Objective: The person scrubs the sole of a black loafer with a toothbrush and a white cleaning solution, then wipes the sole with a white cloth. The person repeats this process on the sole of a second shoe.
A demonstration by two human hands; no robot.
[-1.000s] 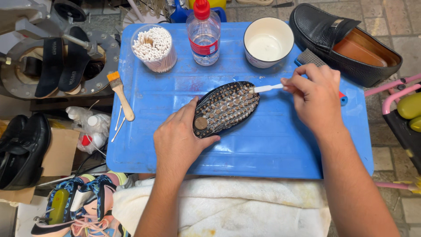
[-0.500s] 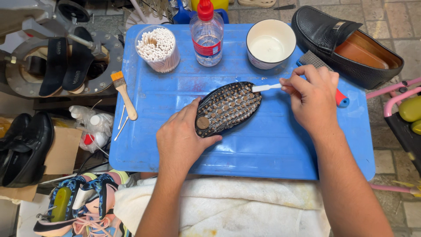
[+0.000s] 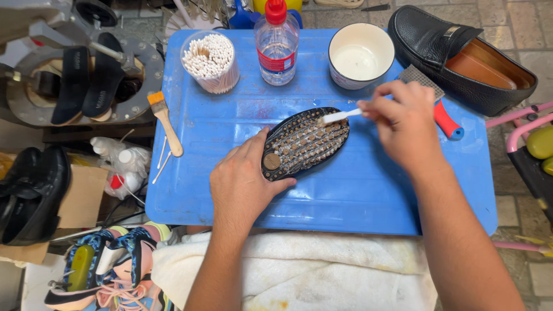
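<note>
We see one dark shoe [image 3: 305, 142] lying sole-up near the middle of a blue tray [image 3: 345, 196], its underside covered in rows of small studs with one round disc at the heel end. Our left hand [image 3: 245, 184] rests on the tray at that heel end, fingers curled around the shoe's edge and thumb pressed against its near side, pinning it in place. Our right hand [image 3: 406, 126] pinches one white swab stick [image 3: 341, 116] between thumb and fingertips, the other fingers folded in; the stick's tip touches the studs at the toe end of the shoe.

Beyond the shoe, along the far edge of the tray, three things stand in a row: one clear cup of cotton swabs [image 3: 211, 61] on the left, one clear plastic bottle with a red cap [image 3: 277, 41] in the middle, and one white bowl [image 3: 360, 56] on the right. One small paintbrush with a wooden handle [image 3: 165, 122] lies at the tray's left edge, with two loose swabs just beside it. One tool with a red handle [image 3: 445, 120] shows behind our right hand.

Off the tray, one black loafer [image 3: 461, 57] sits at the top right, opening upward. Two dark insoles [image 3: 86, 80] rest on a grey machine at the left. A white towel [image 3: 299, 270] covers our lap below the tray.
</note>
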